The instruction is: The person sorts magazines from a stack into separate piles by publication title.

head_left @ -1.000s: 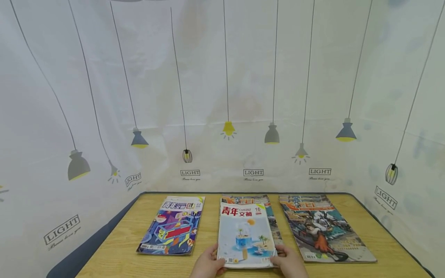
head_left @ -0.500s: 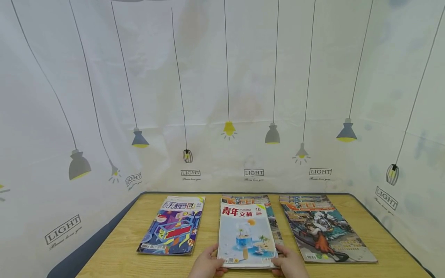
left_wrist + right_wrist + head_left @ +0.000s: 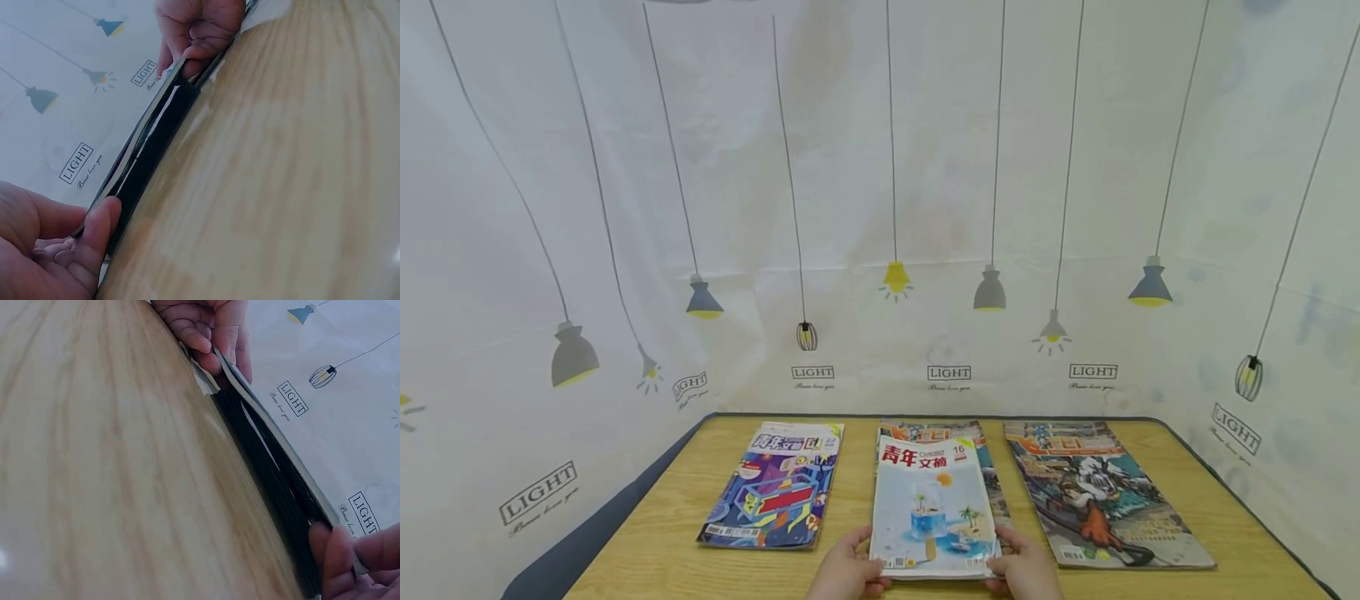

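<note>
A magazine (image 3: 931,508) with a pale blue cover and red title lies between my hands in the head view, overlapping another magazine (image 3: 992,479) behind it. My left hand (image 3: 848,567) pinches its lower left corner, thumb on top. At the lower right corner my right hand (image 3: 1024,568) grips it the same way. Both wrist views show the near edge of the magazine (image 3: 140,140) raised off the table, with a dark gap below. In the right wrist view its edge (image 3: 275,437) bows slightly between the two hands.
To the left lies a purple magazine (image 3: 771,492). On the right, several magazines (image 3: 1105,500) overlap in a stack, the top one showing a comic-style figure. The wooden table (image 3: 647,517) ends at a white curtain (image 3: 865,208) printed with lamps.
Both hands keep their hold on the magazine's lower corners. The far edge of the magazine appears slightly tilted compared with before; the head view has shifted a little.
</note>
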